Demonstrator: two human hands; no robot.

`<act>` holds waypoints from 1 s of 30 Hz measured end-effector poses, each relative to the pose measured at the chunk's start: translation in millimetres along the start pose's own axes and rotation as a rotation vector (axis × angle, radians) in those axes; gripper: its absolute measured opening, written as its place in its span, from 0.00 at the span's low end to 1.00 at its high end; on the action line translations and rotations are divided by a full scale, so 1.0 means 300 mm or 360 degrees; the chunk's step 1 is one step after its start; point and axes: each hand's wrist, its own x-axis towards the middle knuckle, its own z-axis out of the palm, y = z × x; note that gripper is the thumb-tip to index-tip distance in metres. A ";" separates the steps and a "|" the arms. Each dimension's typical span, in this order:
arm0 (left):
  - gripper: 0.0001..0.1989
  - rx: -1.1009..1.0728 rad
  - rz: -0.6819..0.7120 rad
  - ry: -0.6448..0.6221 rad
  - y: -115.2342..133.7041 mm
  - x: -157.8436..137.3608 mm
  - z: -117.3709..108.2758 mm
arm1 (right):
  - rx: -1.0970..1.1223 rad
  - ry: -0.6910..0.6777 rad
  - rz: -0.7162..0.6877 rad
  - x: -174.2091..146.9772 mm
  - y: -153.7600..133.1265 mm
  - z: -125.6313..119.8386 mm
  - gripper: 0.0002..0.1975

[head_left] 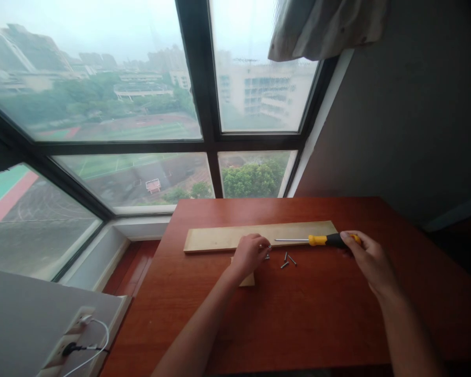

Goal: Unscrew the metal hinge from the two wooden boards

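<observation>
My right hand (367,256) is wrapped round the yellow and black handle of a screwdriver (317,240), whose metal shaft points left over the long pale board (215,240). My left hand (251,254) is closed in a pinch near the board's front edge. A small shiny screw (270,246) shows at its fingertips, mostly covered by them. Beneath that hand lies a short wooden block (248,280), partly hidden by the hand and wrist. Several loose screws (286,257) lie on the table between my hands, in front of the board.
The reddish-brown table (298,324) stands against a large window with dark frames (210,144). A grey wall (380,125) rises at the right. At lower left, a wall socket (76,319) holds a white plug and a black plug with cables. A curtain (325,29) hangs at the top.
</observation>
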 end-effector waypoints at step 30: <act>0.07 0.0406 -0.0145 0.0032 0.029 -0.115 -0.060 | 0.1556 -0.0836 0.0744 -0.156 0.172 0.150 0.14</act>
